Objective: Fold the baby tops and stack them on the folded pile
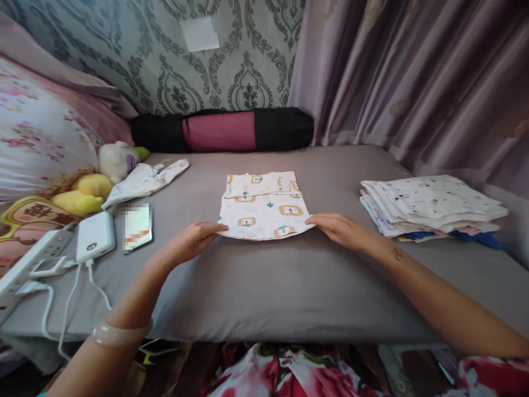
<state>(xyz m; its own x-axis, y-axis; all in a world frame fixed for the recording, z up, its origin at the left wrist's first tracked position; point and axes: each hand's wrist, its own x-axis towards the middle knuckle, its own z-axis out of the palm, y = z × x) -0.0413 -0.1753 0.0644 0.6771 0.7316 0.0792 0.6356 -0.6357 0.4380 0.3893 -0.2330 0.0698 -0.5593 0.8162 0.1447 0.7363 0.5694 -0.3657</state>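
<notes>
A white cloth garment [264, 212] printed with tan animal faces and small green motifs lies in the middle of the grey-covered surface. Its far part is folded over, making a seam across it, while the near edge bows slightly toward me. My left hand [202, 234] pinches the near left corner between thumb and fingers. At the near right corner, my right hand [333, 226] has the same kind of pinch. Off to the right is a stack of folded clothes [430, 201], white prints on top and blue fabric at the bottom.
A crumpled white garment [144, 179] lies at left beside plush toys [118, 160]. Nearer stand a phone [138, 227], a white power bank [96, 236] with cables and a power strip [37, 259]. A black-and-maroon bolster [221, 131] lines the back wall; curtains [351, 71] hang at right.
</notes>
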